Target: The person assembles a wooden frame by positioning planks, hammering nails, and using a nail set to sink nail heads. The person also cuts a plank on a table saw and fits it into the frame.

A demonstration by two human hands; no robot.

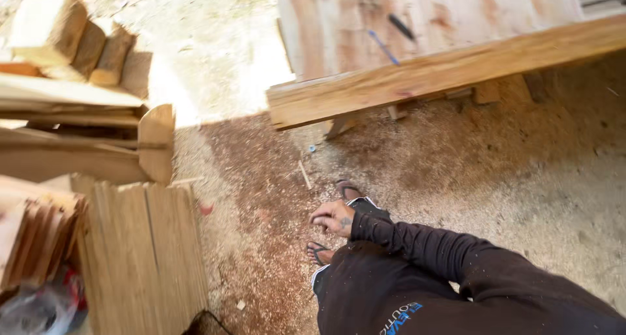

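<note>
Right hand (332,217) hangs loosely curled, holding nothing, above sawdust floor (274,178). Nearest timber: pale rough beam (450,67) at 1 o'clock, well apart. Left hand unseen.

We see our right hand (333,216) hanging loosely curled at centre frame, holding nothing, its dark sleeve (430,243) running to the lower right. Below it our sandalled feet (319,251) stand on the sawdust-covered ground (521,178). A thick wooden beam (443,71) crosses the upper right, with planks (339,15) behind it. Stacked boards (140,250) fill the lower left.
</note>
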